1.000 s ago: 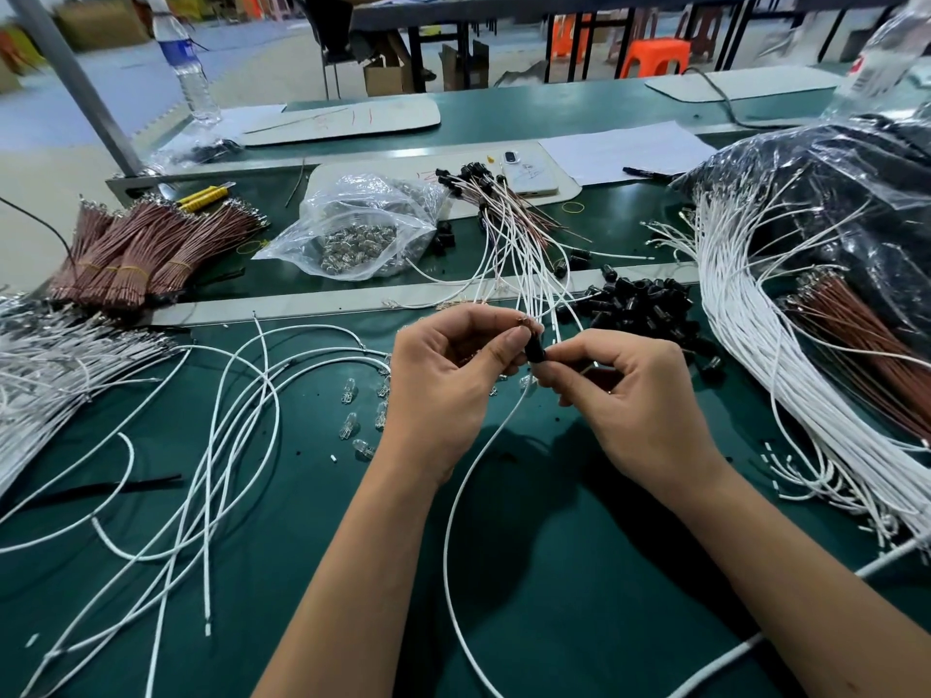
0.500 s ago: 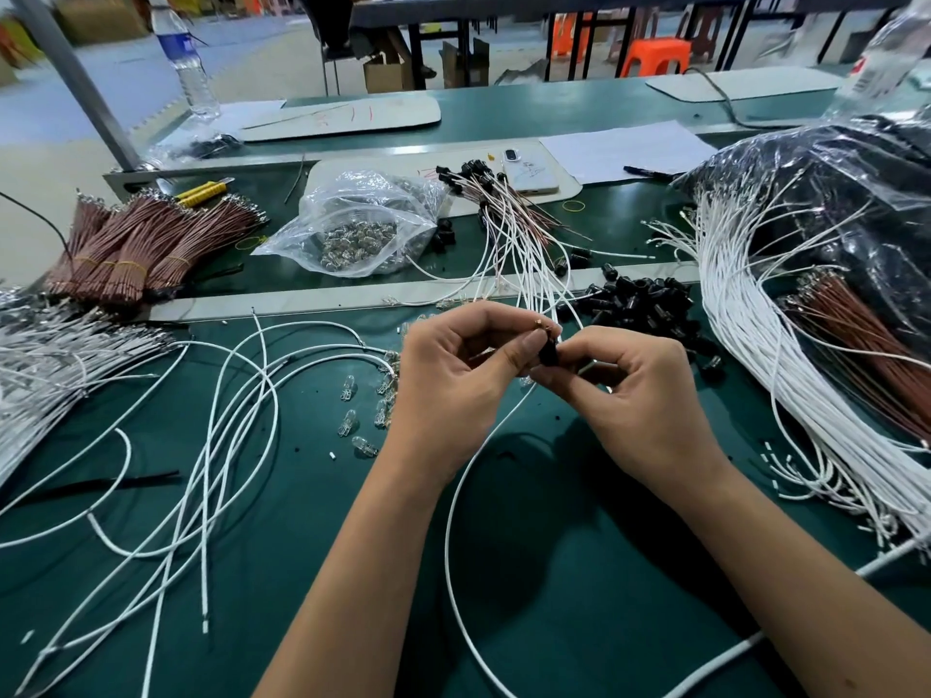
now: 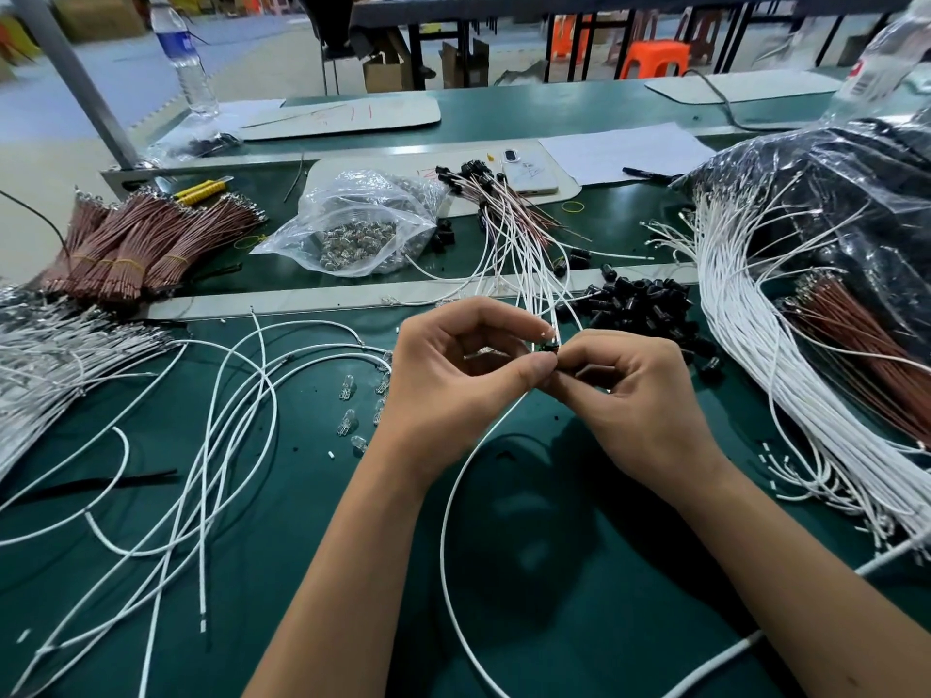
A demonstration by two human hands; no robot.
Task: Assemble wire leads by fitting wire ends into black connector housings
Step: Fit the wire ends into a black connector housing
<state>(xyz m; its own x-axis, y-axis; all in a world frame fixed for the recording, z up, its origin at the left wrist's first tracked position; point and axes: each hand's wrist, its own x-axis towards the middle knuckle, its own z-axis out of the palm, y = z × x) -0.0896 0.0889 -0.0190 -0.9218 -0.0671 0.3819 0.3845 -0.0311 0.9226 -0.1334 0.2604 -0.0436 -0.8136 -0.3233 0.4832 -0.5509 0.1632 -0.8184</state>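
Both hands meet at the middle of the green mat. My left hand (image 3: 453, 380) pinches a small black connector housing (image 3: 548, 348) between thumb and forefinger. My right hand (image 3: 629, 400) pinches the same housing from the right, fingers curled. A white wire (image 3: 453, 496) hangs from the housing and loops down toward me. Only a sliver of the housing shows between the fingertips. A heap of loose black housings (image 3: 640, 304) lies just behind my right hand.
Loose white wires (image 3: 211, 445) spread at left, a big white wire bundle (image 3: 755, 355) at right. Brown wire bundles (image 3: 136, 244) sit back left, a clear bag of small parts (image 3: 357, 229) behind. Finished leads (image 3: 509, 214), a phone (image 3: 529, 173) and small glass bulbs (image 3: 347, 420) lie nearby.
The hands have stayed together at the same spot; the fingertips have shifted slightly on the housing, and the left thumb now lies closer over it.
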